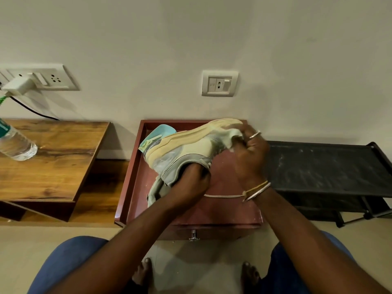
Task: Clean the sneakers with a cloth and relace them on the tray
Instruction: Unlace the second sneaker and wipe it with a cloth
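Wooden worktop [53, 166] left of the red-brown tray [222, 211], black rack [318, 166] right of it; a plastic bottle [17, 145] stands on the worktop, well apart from the tray. One pale sneaker [186, 149] is held over the tray's far half, tilted on its side, cream sole toward the wall. Left hand [191, 183] grips the sneaker at its ankle opening, fingers curled; right hand [251, 158] has its fingers curled round a pale cloth [228, 135] at the toe end; a white lace [222, 196] lies loose on the tray floor between the wrists.
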